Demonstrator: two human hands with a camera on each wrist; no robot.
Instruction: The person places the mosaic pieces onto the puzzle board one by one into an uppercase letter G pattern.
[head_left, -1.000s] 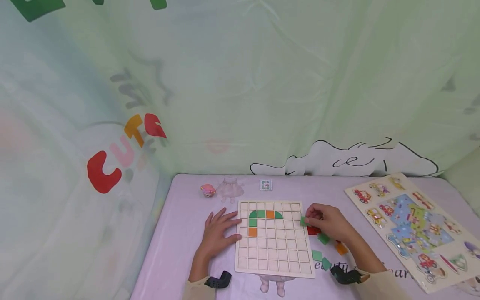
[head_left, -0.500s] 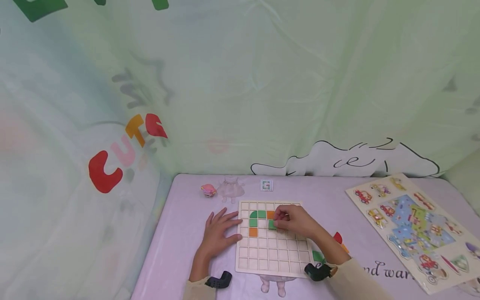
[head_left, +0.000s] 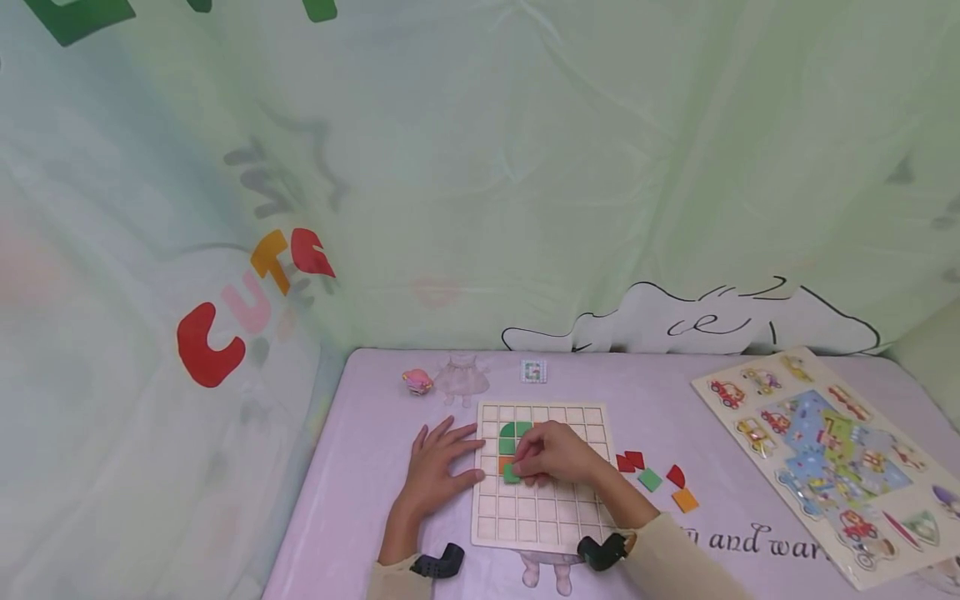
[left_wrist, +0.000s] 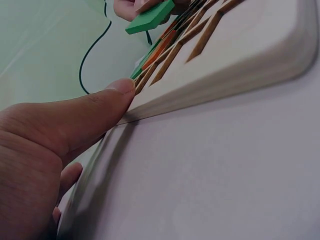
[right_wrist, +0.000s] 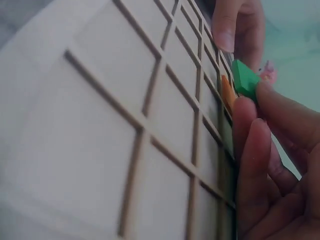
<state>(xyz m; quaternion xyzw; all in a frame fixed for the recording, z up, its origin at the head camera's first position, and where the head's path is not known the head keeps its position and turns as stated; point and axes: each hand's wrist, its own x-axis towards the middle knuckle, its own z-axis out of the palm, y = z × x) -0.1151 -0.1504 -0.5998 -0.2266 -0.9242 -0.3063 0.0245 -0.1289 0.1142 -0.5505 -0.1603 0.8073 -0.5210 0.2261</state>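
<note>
A pale wooden grid board (head_left: 517, 531) lies on the table. In its upper left cells sit green tiles (head_left: 507, 446), one with a rounded corner, and an orange tile (head_left: 503, 462). My right hand (head_left: 562, 454) pinches a green square tile (head_left: 512, 474) between thumb and fingers, close over the cell below the orange tile. The right wrist view shows this green tile (right_wrist: 245, 80) tilted above the grid. My left hand (head_left: 438, 471) lies flat with spread fingers, its thumb (left_wrist: 120, 92) touching the board's left edge. The right hand covers part of the upper row.
Right of the board lie loose red tiles (head_left: 633, 459), a green tile (head_left: 649, 479), a red quarter-round tile (head_left: 676, 476) and an orange tile (head_left: 685, 500). Behind it are a small pattern card (head_left: 533, 372) and a pink toy (head_left: 417, 381). A vehicle puzzle board (head_left: 813, 450) lies far right.
My right hand has carried the green tile leftward from beside the board's right edge, across the grid, to below the orange tile. The left hand stays in place.
</note>
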